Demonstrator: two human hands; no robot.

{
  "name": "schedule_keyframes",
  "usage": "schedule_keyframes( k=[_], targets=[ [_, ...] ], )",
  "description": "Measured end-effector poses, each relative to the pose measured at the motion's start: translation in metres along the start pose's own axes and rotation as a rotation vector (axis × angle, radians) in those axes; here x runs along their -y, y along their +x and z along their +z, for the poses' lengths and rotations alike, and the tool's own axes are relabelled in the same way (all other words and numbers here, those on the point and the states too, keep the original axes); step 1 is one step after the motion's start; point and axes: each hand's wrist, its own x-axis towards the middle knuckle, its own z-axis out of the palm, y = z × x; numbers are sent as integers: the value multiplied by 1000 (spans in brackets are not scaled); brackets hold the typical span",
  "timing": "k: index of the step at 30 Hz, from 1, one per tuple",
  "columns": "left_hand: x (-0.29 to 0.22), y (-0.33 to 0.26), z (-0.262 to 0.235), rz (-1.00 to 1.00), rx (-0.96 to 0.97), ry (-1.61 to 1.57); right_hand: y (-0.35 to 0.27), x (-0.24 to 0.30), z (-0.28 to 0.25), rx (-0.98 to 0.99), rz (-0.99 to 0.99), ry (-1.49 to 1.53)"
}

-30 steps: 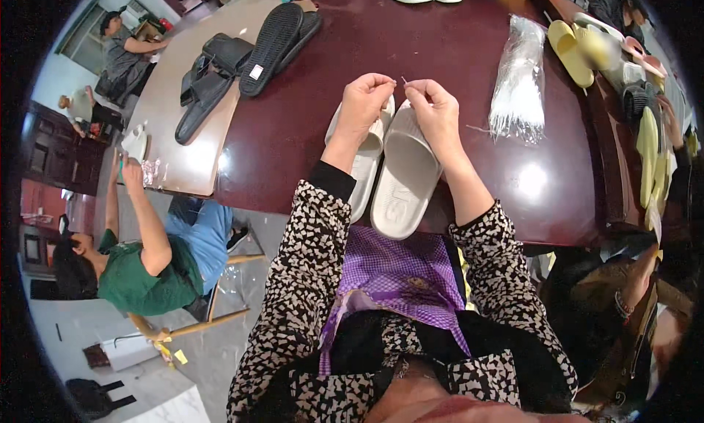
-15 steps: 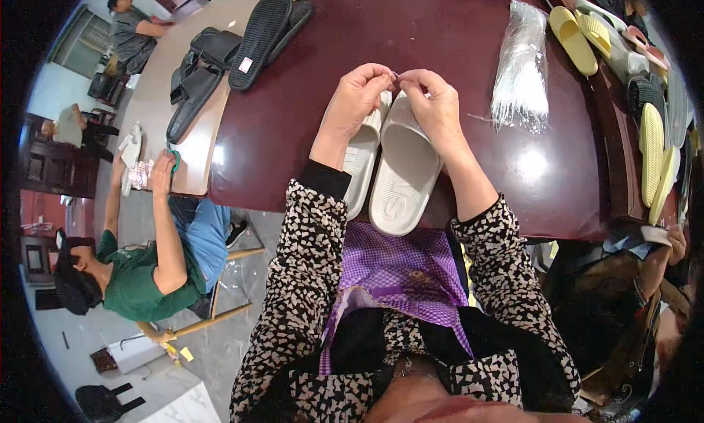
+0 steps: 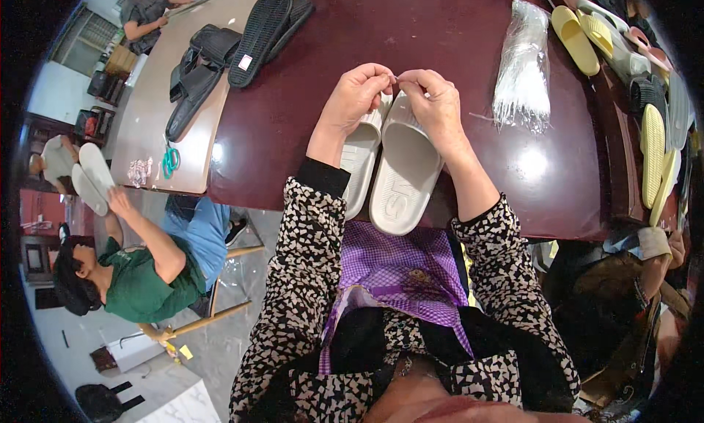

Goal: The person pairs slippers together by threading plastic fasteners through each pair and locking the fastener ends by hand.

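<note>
A pair of off-white slide slippers stands side by side at the near edge of the dark red table, toes away from me. My left hand [image 3: 353,104] is over the toe of the left slipper [image 3: 359,163], and my right hand [image 3: 435,109] over the toe of the right slipper [image 3: 402,177]. Thumb and forefinger of each hand are pinched together, the fingertips nearly meeting between the toes. Whatever thin thing they hold is too small to make out. To the right lies a bundle of clear plastic strands [image 3: 521,75].
Black slippers [image 3: 262,38] lie at the table's left, by a paler table [image 3: 198,157] with green-handled scissors [image 3: 170,161]. Yellow slippers [image 3: 574,40] and others line the right side. A co-worker in green [image 3: 150,273] sits left, holding white slippers [image 3: 94,177].
My hands stay almost where they were, still pinched. The co-worker at left has put down the scissors and lifted the white slippers off the paler table. A far person has shifted.
</note>
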Motion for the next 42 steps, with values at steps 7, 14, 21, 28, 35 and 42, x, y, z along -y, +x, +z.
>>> schedule_keyframes(
  k=[7, 14, 21, 28, 35, 42],
  targets=[
    [-4, 2, -1, -34, -11, 13, 4, 3, 1, -17, -55, -1],
    [-4, 0, -2, -54, -9, 35, 2, -1, 6, -36, -97, -21],
    [-4, -1, -2, -110, 55, 63, -5, -6, 7, 7, -53, 71],
    [-2, -1, 6, -77, -13, 42, -6, -2, 5, -15, 14, 107],
    [-7, -9, -20, 149, -262, 6, 1, -8, -6, -89, -97, 13],
    [10, -61, -95, 166, -606, 249, -47, 42, -44, 133, -39, 12]
  ],
)
